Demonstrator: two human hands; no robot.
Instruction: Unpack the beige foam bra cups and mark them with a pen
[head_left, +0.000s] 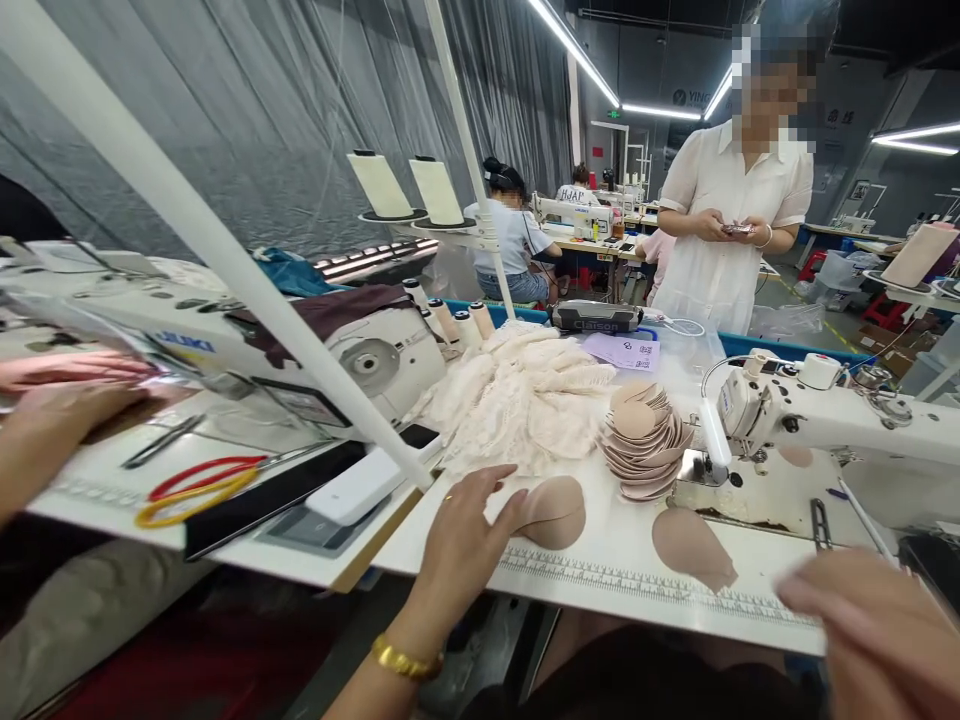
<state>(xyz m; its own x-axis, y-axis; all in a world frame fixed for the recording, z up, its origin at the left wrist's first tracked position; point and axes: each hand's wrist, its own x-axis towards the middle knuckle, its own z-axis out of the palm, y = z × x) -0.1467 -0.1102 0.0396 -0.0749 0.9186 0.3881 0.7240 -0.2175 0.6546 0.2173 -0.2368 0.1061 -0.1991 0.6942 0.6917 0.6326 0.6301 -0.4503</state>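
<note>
My left hand point(465, 530), a gold bracelet on its wrist, lies on the white sewing table point(622, 580) with fingers stretched out. Its thumb touches a beige bra cup pad point(556, 512). A second single pad point(690, 545) lies to the right, near the sewing machine point(795, 420). A fanned stack of the same pads point(643, 440) stands behind, beside a heap of cream lace fabric point(517, 395). My right hand point(877, 630) is at the bottom right edge, blurred, fingers not readable.
Another person's hand point(45, 430) works at a Juki machine point(225, 345) on the left; red and yellow scissors point(199, 485) and a white box point(356, 487) lie there. A white pole point(225, 260) slants across. A person in white point(731, 220) stands behind, holding a phone.
</note>
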